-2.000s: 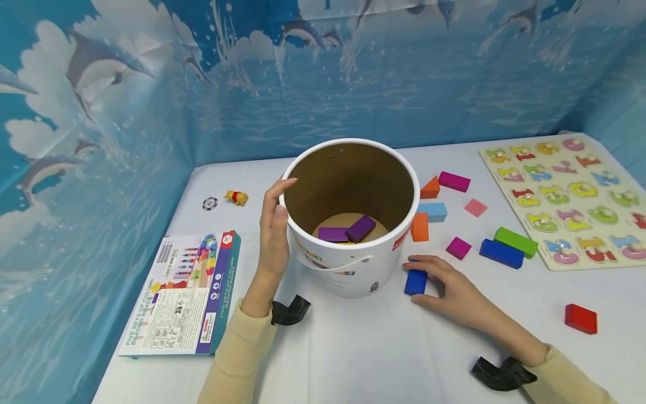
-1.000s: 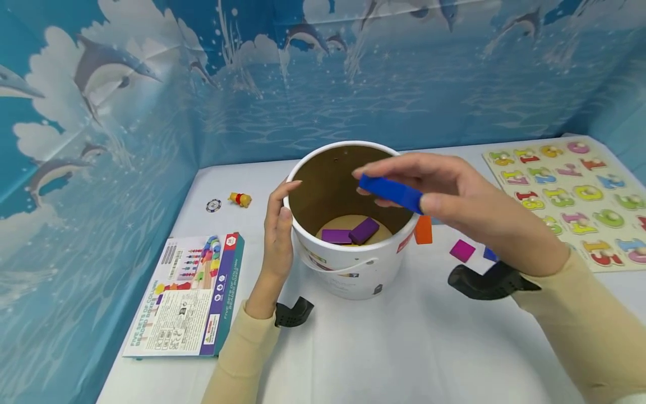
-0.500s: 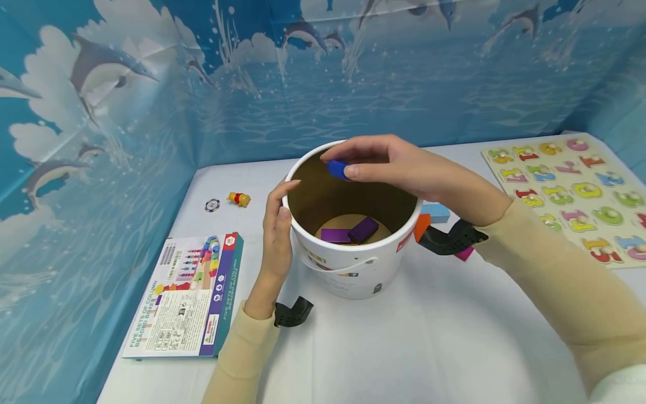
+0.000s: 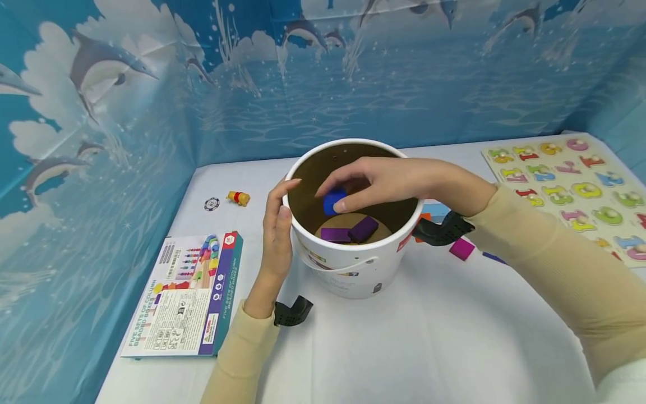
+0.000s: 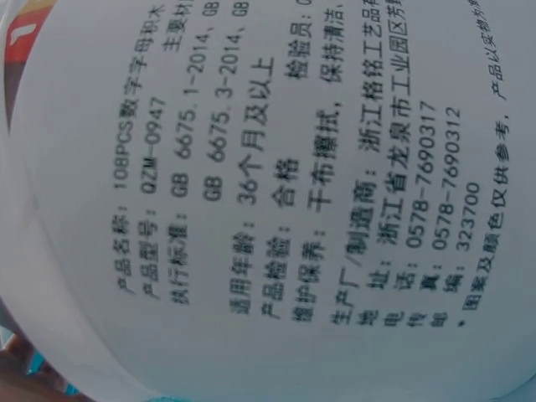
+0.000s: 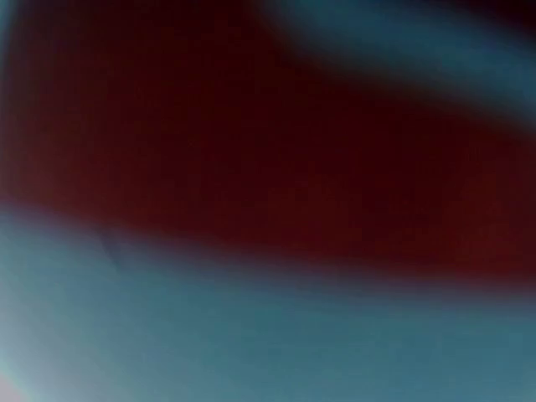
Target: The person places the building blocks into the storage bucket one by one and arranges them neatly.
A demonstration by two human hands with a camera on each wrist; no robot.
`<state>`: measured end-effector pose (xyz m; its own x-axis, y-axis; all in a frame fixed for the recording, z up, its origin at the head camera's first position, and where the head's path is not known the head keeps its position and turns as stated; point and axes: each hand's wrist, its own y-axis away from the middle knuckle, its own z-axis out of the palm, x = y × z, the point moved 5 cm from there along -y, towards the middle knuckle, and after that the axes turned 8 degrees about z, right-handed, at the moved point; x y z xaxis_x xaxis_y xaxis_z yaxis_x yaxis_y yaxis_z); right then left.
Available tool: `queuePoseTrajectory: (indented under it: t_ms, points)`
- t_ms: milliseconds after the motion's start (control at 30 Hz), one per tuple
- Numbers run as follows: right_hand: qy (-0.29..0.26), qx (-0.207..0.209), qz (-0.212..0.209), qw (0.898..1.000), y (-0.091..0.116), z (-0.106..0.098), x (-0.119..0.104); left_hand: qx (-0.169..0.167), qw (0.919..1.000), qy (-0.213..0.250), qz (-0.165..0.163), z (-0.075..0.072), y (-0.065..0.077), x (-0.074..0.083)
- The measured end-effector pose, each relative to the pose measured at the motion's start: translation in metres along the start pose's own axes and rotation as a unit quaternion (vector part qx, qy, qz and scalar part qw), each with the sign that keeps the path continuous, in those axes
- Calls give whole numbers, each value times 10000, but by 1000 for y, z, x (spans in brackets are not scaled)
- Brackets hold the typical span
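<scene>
In the head view a white bucket (image 4: 348,280) stands at the centre. My left hand (image 4: 276,241) rests along its left side, fingers fairly straight, with fingertips at the rim. My right hand (image 4: 375,182) reaches over the right rim and pinches a blue block (image 4: 333,201) between thumb and fingers inside the bucket. Below it, two purple blocks (image 4: 335,235) lie on the bucket's floor. Up close in the left wrist view, the bucket wall (image 5: 276,352) carries printed text. A blurred dark red band (image 6: 251,184) on a bluish surface fills the right wrist view.
A flat printed box (image 4: 176,297) lies left, with a small yellow-red figure (image 4: 238,197) and a round chip (image 4: 211,204) behind it. Right of the bucket are a magenta block (image 4: 461,249) and a light blue block (image 4: 437,211). A number puzzle board (image 4: 580,185) is far right.
My right hand has picked the blue block up from the table beside the bucket, carried it over the rim and lowered it inside. The left hand has stayed at the bucket's side.
</scene>
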<state>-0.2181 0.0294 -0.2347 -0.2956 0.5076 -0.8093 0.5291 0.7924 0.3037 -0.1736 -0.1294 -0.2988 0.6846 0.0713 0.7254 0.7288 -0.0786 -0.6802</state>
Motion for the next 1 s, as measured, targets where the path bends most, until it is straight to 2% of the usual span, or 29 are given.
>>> queuePoseTrajectory:
  t_ms: [133, 233, 300, 433, 600, 733, 800, 867, 1000]
  points:
    - [315, 143, -502, 9981, 1, 1, -3, -17, 10000, -3, -1, 1, 0, 0]
    - [207, 661, -858, 9939, 5, -2, -5, -18, 10000, 24, 7, 1, 0, 0]
    - [-54, 1079, -1136, 9876, 11, -5, -5, -5, 10000, 52, 20, 1, 0, -1]
    - [-878, 1719, -1753, 9654, 31, -9, -6, 16, 10000, 17, 14, 1, 2, -2]
    - [-1619, 2373, -2152, 9334, 70, -1, 0, 36, 10000, -25, 15, 1, 2, -3]
    - [-2022, 2898, -1929, 9154, 105, 13, 24, 32, 10000, -56, 26, 0, 1, -1]
    - [-2093, 3163, -1480, 9134, 120, 20, 43, 33, 10000, -83, 20, 0, 1, -1]
    - [-2035, 3324, -1039, 9150, 132, 25, 66, 44, 9999, -113, 8, 0, 0, 0]
    - [-1356, 3430, 197, 9293, 140, 41, 120, 32, 9999, -119, -33, -1, 0, -2]
